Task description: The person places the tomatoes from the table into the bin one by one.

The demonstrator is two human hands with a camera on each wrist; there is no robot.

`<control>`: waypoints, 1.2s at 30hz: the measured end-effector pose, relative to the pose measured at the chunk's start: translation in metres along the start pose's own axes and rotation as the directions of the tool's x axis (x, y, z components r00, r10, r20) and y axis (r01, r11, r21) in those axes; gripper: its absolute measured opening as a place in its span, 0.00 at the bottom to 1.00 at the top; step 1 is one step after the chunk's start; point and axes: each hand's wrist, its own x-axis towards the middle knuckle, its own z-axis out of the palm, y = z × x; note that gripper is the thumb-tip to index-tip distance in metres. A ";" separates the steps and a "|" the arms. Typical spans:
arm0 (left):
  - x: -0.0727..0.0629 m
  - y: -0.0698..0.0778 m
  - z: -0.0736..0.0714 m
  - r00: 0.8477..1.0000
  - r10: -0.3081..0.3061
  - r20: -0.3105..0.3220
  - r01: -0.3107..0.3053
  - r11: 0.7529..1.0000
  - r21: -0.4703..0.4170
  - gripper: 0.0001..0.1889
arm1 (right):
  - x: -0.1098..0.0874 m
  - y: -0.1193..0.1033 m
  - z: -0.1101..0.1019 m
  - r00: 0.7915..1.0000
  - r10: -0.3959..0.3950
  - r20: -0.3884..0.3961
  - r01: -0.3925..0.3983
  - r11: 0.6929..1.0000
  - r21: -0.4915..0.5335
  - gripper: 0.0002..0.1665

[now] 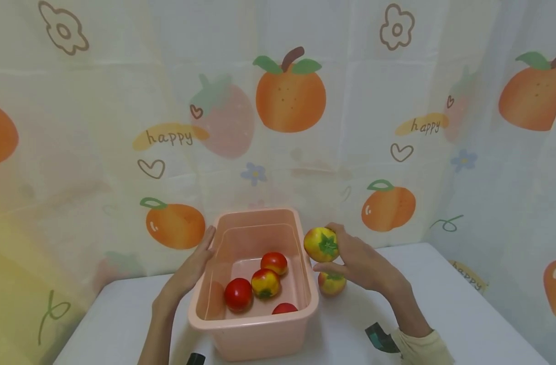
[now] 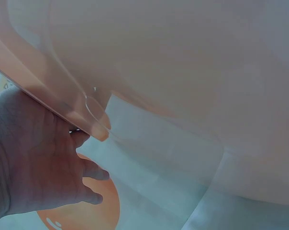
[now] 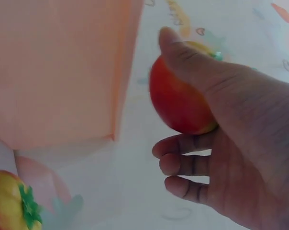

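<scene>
My right hand point(image 1: 365, 263) grips a red-and-yellow tomato point(image 1: 315, 244) with a green leafy top, just outside the right rim of a pink plastic bin point(image 1: 259, 340). In the right wrist view the thumb and fingers curl round the tomato point(image 3: 180, 103). A similar tomato point(image 1: 331, 285) sits on the table below that hand. My left hand point(image 1: 190, 274) rests along the bin's left rim with fingers extended. Inside the bin lie a red tomato point(image 1: 238, 295), a yellow-and-red one point(image 1: 265, 285), another red one point(image 1: 274, 263) and a partly hidden red one point(image 1: 285, 308).
A white table point(image 1: 447, 304) carries the bin. A fruit-printed curtain point(image 1: 342, 126) hangs behind and along both sides. A dark strap piece point(image 1: 380, 338) shows at my right wrist.
</scene>
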 end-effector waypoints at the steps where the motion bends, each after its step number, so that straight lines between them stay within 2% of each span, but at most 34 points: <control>1: 0.000 0.000 0.000 1.000 -0.003 0.001 0.003 1.000 0.001 0.34 | 0.001 -0.002 0.002 1.000 0.005 -0.001 -0.005 1.000 0.011 0.62; 7: 0.002 -0.001 0.000 1.000 -0.001 0.006 0.001 1.000 0.007 0.35 | 0.006 -0.015 0.018 0.996 -0.071 -0.047 0.073 0.997 0.037 0.58; 11: 0.003 -0.002 -0.001 1.000 0.018 0.004 -0.018 1.000 0.011 0.35 | 0.009 -0.022 0.029 0.984 -0.158 -0.086 0.161 0.986 0.031 0.54; 15: 0.003 -0.003 -0.001 1.000 0.018 0.003 -0.018 1.000 0.013 0.35 | 0.012 -0.028 0.041 0.973 -0.216 -0.084 0.218 0.976 0.012 0.50; 20: 0.003 -0.002 -0.001 1.000 0.027 0.006 -0.027 0.999 0.029 0.35 | 0.013 -0.031 0.047 0.974 -0.213 -0.075 0.217 0.975 0.052 0.50; 28: 0.002 -0.001 -0.001 1.000 0.026 -0.001 -0.026 0.999 0.034 0.36 | 0.011 -0.030 0.042 0.982 -0.180 -0.054 0.186 0.972 0.146 0.49; 36: 0.002 0.000 -0.001 0.999 0.035 0.000 -0.035 0.999 0.034 0.35 | 0.009 -0.025 0.032 0.980 -0.178 -0.093 0.187 0.977 0.099 0.43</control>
